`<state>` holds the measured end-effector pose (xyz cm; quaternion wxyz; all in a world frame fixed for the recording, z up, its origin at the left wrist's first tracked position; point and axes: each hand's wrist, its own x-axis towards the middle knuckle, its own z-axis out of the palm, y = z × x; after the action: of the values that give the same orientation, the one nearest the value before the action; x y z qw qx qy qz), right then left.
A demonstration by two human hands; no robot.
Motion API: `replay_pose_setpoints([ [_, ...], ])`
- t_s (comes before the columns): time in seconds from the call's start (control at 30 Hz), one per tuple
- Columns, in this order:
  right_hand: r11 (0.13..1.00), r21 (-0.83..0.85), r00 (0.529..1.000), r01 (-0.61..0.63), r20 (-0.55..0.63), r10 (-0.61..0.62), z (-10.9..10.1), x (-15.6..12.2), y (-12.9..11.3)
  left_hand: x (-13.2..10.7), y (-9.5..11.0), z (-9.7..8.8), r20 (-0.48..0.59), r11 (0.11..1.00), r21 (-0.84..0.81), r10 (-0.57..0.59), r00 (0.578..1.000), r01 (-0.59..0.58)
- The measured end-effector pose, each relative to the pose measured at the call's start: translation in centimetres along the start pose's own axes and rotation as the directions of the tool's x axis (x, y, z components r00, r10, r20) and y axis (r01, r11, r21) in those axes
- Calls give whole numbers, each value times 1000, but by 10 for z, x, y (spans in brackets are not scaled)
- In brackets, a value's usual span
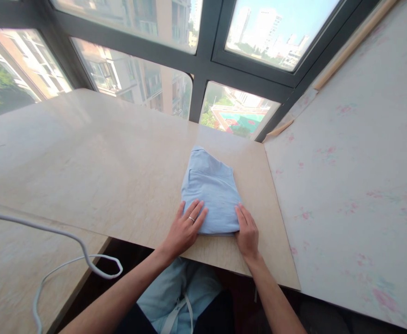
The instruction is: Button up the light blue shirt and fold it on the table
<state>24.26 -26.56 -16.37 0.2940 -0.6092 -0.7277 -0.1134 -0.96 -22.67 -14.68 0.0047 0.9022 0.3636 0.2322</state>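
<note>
A folded light blue garment (pixel 210 188) lies on the pale wooden board (pixel 102 157) near its front edge. My left hand (pixel 185 228) rests flat on the garment's near left corner, fingers stretched out, a ring on one finger. Along the near right edge of the garment lies my right hand (pixel 247 231), its fingers straight and together, touching the cloth. Neither hand grips anything.
A white cable (pixel 64 241) loops over the lower board at the left. Dark-framed windows (pixel 203 69) stand behind the board. A wall with faint pink marks (pixel 356 176) rises at the right. Light blue cloth (pixel 179 292) lies on my lap below the board edge.
</note>
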Motion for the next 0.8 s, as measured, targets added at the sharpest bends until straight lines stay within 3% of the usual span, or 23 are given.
replay_pose_setpoints([
  [0.13,998,11,995,-55,83,54,-11,-20,21,-17,-16,0,-69,999,19,51,996,-50],
  [0.3,995,-29,994,-95,51,97,-30,-49,62,-31,-35,-7,-94,1000,-24,-17,995,14],
  [0.37,996,-1,994,-88,59,88,-35,-55,68,-32,-38,-9,-98,999,-37,-15,995,11],
  [0.47,992,76,993,-104,67,99,-38,-54,53,-33,-37,-11,-89,999,-37,-14,996,11],
  [0.57,978,171,993,-116,49,110,-37,-40,18,-35,-35,-14,-70,999,-42,-11,998,8],
  [0.7,961,257,992,-105,-39,119,-39,-1,-22,-41,-41,-29,8,995,-102,23,1000,-22],
  [0.8,958,274,995,-88,-16,97,-37,38,-38,-34,-51,-48,83,985,-169,59,995,-44],
])
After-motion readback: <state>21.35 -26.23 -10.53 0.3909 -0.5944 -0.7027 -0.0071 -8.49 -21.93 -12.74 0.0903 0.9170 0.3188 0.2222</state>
